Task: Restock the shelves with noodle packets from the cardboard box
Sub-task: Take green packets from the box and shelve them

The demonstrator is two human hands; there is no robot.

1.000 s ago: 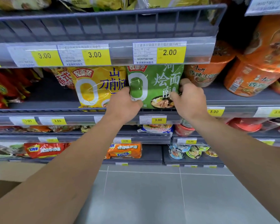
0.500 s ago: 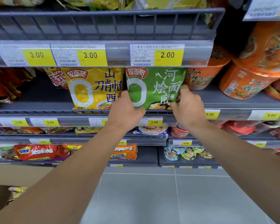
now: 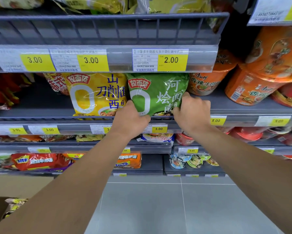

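A green noodle packet (image 3: 157, 93) stands upright on the grey shelf (image 3: 243, 108), right of a yellow noodle packet (image 3: 94, 95). My left hand (image 3: 130, 119) grips the green packet's lower left corner. My right hand (image 3: 192, 112) pinches its lower right edge, thumb on the front. The packet's bottom edge sits just behind the shelf's front rail. The cardboard box (image 3: 10, 188) lies at the bottom left on the floor, with a yellowish packet (image 3: 13, 205) showing inside.
Orange cup noodles (image 3: 253, 85) crowd the shelf to the right. Red packets (image 3: 3, 92) lie at far left. A wire-fronted shelf (image 3: 108, 29) hangs close above. Lower shelves hold more packets and bowls. Grey tiled floor (image 3: 158, 208) stretches below.
Both hands have slid lower on the green packet and pushed it further back, so more of its face shows. The view tilted down a little, revealing the box's contents.
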